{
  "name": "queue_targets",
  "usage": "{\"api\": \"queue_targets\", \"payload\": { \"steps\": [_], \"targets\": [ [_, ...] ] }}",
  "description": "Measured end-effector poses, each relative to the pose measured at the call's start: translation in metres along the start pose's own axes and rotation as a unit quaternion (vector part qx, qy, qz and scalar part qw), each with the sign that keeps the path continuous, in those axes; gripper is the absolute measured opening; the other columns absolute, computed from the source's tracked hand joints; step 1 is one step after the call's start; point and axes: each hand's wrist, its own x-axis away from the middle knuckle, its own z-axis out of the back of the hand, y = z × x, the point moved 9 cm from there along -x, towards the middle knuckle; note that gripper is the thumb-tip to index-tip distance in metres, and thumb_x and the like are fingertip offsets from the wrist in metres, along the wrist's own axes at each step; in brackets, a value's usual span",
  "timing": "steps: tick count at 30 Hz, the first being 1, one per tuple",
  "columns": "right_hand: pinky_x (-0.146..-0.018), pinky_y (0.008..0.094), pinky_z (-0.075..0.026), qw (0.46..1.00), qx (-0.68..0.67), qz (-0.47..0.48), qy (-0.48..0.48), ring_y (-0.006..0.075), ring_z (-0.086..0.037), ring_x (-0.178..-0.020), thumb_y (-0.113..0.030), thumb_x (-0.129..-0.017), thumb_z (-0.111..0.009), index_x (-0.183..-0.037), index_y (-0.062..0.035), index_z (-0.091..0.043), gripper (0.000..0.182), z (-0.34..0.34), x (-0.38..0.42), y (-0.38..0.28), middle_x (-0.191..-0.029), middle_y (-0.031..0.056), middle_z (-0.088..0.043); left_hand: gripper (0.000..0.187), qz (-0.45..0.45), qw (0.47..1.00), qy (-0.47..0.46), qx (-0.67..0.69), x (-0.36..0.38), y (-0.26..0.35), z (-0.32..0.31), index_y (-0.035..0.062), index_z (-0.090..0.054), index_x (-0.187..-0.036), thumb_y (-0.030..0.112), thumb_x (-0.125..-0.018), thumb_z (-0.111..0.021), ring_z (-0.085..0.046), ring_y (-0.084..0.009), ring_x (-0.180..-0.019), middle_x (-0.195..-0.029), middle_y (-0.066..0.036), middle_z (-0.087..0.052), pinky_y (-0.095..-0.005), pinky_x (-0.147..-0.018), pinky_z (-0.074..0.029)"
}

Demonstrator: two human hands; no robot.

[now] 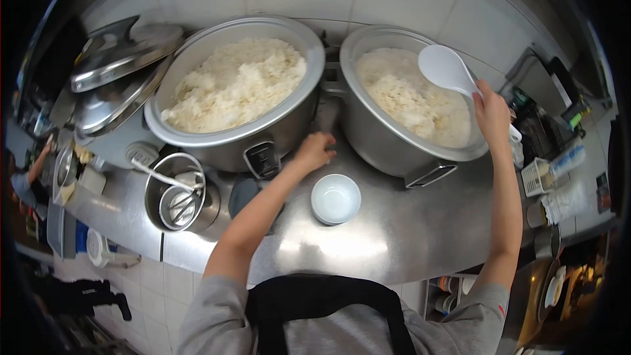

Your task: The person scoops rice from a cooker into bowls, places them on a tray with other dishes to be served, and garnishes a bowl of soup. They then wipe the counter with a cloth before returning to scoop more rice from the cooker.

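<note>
My right hand [491, 113] is closed round the handle of a white rice paddle [447, 68]. The paddle's broad head is over the right rice cooker [388, 152], above the cooked rice [415, 102] in it. My left hand [314, 151] is in the space between the two cookers, its fingers loosely bent and nothing visible in them. A small white bowl [336, 200] stands upright on the steel counter, just below my left hand and apart from it. To the left is another rice cooker [253, 141], heaped with white rice [243, 82]; my left forearm passes in front of it.
Metal lids [125, 59] are stacked left of the left cooker. A steel container [152, 190] with utensils stands on the counter [388, 243]. At the right are a white basket [536, 177] and plastic bags [566, 204]. Another person [29, 181] is at the far left.
</note>
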Motion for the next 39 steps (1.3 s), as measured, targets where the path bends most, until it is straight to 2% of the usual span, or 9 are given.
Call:
{"api": "queue_targets", "payload": {
  "steps": [4,10,15,21,23,26,29,33,39],
  "targets": [
    [-0.061,0.0452,-0.043,0.994,-0.104,0.02,0.031,0.041,-0.058,-0.072,-0.012,-0.086,-0.053,-0.104,-0.0051,-0.057,0.02,0.005,0.011,-0.017,-0.076,0.0242,-0.06,0.02,-0.016,0.985,-0.002,-0.172,-0.003,-0.036,-0.064,0.0026,-0.063,-0.089,0.001,-0.069,-0.061,-0.056,-0.0321,-0.101,-0.105,-0.016,-0.057,-0.0417,-0.083,-0.05],
    [-0.055,0.0348,-0.042,0.986,-0.158,-0.042,0.013,0.0262,-0.055,-0.056,-0.011,-0.088,-0.052,-0.104,-0.0035,-0.057,0.019,0.006,0.029,-0.007,-0.062,0.0154,-0.055,0.02,-0.018,0.995,0.054,-0.083,0.024,-0.025,-0.033,0.0037,-0.063,-0.089,-0.003,-0.071,-0.056,-0.053,-0.033,-0.104,-0.104,-0.014,-0.057,-0.0417,-0.086,-0.046],
    [-0.057,0.0263,-0.042,0.969,-0.233,-0.076,0.021,0.0135,-0.055,-0.06,-0.012,-0.089,-0.051,-0.103,0.0003,-0.056,0.02,0.003,0.035,0.021,-0.068,0.0087,-0.058,0.013,-0.223,0.943,0.225,0.106,0.058,0.109,0.071,0.0027,-0.06,-0.086,-0.002,-0.074,-0.06,-0.055,-0.0302,-0.098,-0.102,-0.012,-0.056,-0.0362,-0.079,-0.047],
    [-0.059,0.03,-0.045,0.97,-0.218,-0.109,0.007,0.0185,-0.061,-0.063,-0.012,-0.087,-0.053,-0.104,0.0002,-0.056,0.022,-0.018,0.018,0.022,-0.074,0.0132,-0.062,0.017,-0.403,0.832,0.335,0.18,0.0,0.237,0.118,0.0039,-0.061,-0.092,0.005,-0.076,-0.063,-0.054,-0.0293,-0.1,-0.105,-0.013,-0.056,-0.0383,-0.082,-0.046],
    [-0.06,0.0317,-0.046,0.969,-0.214,-0.124,0.006,0.0207,-0.062,-0.064,-0.012,-0.086,-0.053,-0.104,0.0003,-0.056,0.022,-0.029,0.012,0.03,-0.076,0.0145,-0.063,0.022,-0.336,0.923,0.132,-0.132,-0.061,0.241,0.032,0.005,-0.062,-0.097,0.011,-0.076,-0.064,-0.053,-0.0293,-0.103,-0.106,-0.013,-0.057,-0.0389,-0.087,-0.043],
    [-0.063,0.0355,-0.046,0.968,-0.211,-0.127,0.041,0.0242,-0.064,-0.068,-0.01,-0.085,-0.052,-0.104,0.0002,-0.054,0.021,-0.026,-0.004,0.03,-0.077,0.0163,-0.063,0.027,-0.354,0.914,0.19,-0.059,-0.037,0.243,0.061,0.0055,-0.062,-0.099,0.017,-0.075,-0.066,-0.051,-0.0289,-0.104,-0.106,-0.012,-0.058,-0.0391,-0.09,-0.041],
    [-0.065,0.0385,-0.046,0.961,-0.252,-0.081,0.076,0.0302,-0.064,-0.072,-0.008,-0.085,-0.049,-0.105,-0.0032,-0.054,0.021,-0.013,-0.021,-0.008,-0.078,0.0185,-0.063,0.029,-0.344,0.926,0.153,0.006,0.007,0.222,0.112,0.0049,-0.062,-0.101,0.015,-0.074,-0.067,-0.051,-0.0284,-0.102,-0.105,-0.01,-0.059,-0.0387,-0.09,-0.041],
    [-0.067,0.0449,-0.045,0.969,-0.234,0.044,0.058,0.0402,-0.06,-0.078,-0.006,-0.085,-0.046,-0.107,-0.0101,-0.055,0.025,-0.022,-0.072,-0.127,-0.082,0.0232,-0.061,0.03,-0.297,0.935,0.188,-0.055,0.07,0.161,0.184,0.0042,-0.063,-0.098,0.008,-0.069,-0.069,-0.051,-0.0299,-0.098,-0.102,-0.01,-0.058,-0.039,-0.086,-0.042],
    [-0.061,0.0426,-0.049,0.98,-0.032,0.189,0.052,0.0329,-0.063,-0.072,-0.007,-0.073,-0.053,-0.091,-0.008,-0.058,0.019,-0.083,-0.15,-0.287,-0.074,0.0144,-0.064,0.027,-0.088,0.933,0.319,-0.14,0.154,0.05,0.32,0.0049,-0.064,-0.1,0.008,-0.073,-0.068,-0.054,-0.0282,-0.103,-0.106,-0.012,-0.059,-0.036,-0.089,-0.041]
  ]
}}
